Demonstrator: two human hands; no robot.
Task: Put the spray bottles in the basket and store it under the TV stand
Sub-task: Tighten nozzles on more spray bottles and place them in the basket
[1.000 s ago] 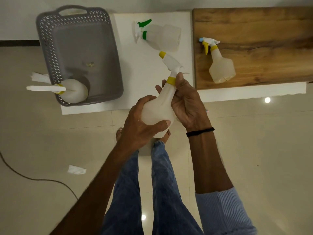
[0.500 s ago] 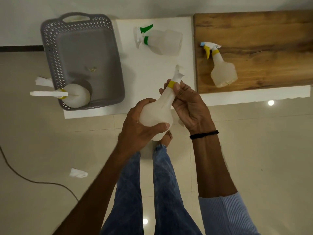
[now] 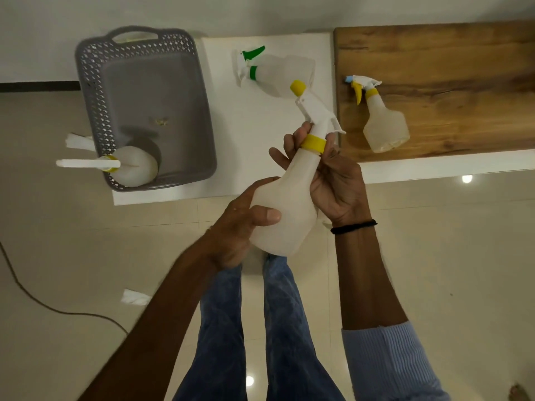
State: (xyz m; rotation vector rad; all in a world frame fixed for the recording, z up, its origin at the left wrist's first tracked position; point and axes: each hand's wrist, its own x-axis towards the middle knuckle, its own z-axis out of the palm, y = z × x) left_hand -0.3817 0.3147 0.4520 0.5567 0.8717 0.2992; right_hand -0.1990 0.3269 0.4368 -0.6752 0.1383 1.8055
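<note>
Over the near edge of the white surface (image 3: 260, 134) I have a yellow-collared spray bottle (image 3: 285, 215) held up in both hands, clear of the top. My left hand (image 3: 240, 224) wraps the wide translucent body from the left, thumb laid across its front. My right hand (image 3: 333, 180) is curled round the neck, fingers closed at the yellow collar. The white trigger head points away to the far right, and its yellow nozzle tip overlaps the view of another bottle behind it.

That one, a green-trigger bottle (image 3: 278, 72), lies on its side on the far part of the white surface. To the right, on the wooden top (image 3: 448, 68), a yellow-trigger bottle (image 3: 385, 128) also lies on its side, well apart from my hands.

On the left end of the white surface sits the grey basket (image 3: 95, 91), its handle at the far side. One white bottle (image 3: 136, 169) is already inside, in the near left corner, its head jutting past the left rim.

A black band (image 3: 353, 227) circles my right wrist, and a blue ribbed sleeve (image 3: 388, 363) is pushed up that forearm. On the tiled floor to the left I see a dark cable (image 3: 43, 305) and a scrap of white paper (image 3: 134, 296).
</note>
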